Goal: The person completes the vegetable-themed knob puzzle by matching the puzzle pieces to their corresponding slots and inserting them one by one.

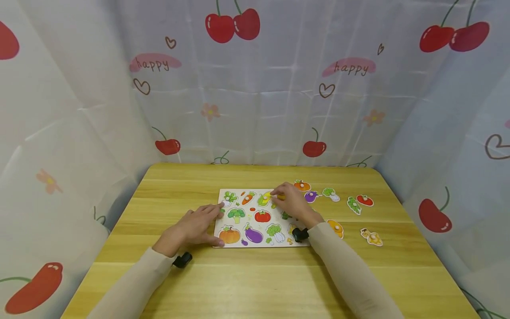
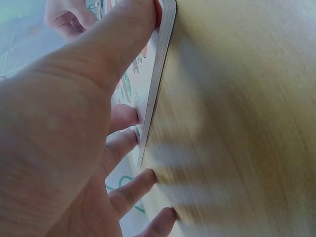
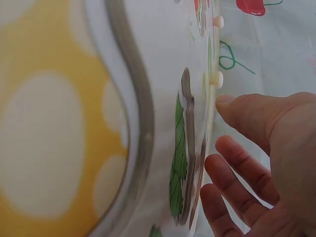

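Observation:
A white vegetable puzzle board (image 1: 255, 243) lies flat on the wooden table. My left hand (image 1: 198, 225) rests with spread fingers at the board's left edge, its thumb (image 2: 126, 24) on the near corner. In the left wrist view some fingertips touch the board and others the table. Over the board's upper right is my right hand (image 1: 295, 204), its fingertips beside the corn piece (image 1: 264, 199). The right wrist view shows its thumb (image 3: 247, 113) and bent fingers apart, with no piece visible between them. Next to the corn sits a knobbed carrot piece (image 1: 248, 198).
Loose knobbed pieces lie right of the board: a pumpkin (image 1: 302, 186), an eggplant (image 1: 311, 197), a leafy cabbage (image 1: 330, 194), green peas (image 1: 353, 205), a tomato (image 1: 365, 200) and a yellow-brown piece (image 1: 372, 237). A cherry-print curtain (image 1: 255, 110) surrounds the table.

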`<control>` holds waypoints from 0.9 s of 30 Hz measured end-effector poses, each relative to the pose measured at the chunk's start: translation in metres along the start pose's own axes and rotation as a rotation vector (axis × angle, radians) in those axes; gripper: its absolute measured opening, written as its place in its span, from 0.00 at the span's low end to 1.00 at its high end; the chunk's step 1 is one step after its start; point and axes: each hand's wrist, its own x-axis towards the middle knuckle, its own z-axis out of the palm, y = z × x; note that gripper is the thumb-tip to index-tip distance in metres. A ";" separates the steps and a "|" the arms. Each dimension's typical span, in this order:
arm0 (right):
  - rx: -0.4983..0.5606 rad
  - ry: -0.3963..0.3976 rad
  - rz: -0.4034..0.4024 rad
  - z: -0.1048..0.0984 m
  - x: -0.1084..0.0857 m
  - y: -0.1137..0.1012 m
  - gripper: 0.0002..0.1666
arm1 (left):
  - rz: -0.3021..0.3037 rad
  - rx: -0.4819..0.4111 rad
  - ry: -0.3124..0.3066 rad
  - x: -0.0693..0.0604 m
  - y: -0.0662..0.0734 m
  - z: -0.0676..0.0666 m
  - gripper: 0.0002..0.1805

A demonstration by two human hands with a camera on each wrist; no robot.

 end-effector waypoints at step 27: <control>-0.044 0.107 -0.033 -0.037 -0.041 0.028 0.12 | -0.016 0.005 0.004 0.000 0.001 0.000 0.60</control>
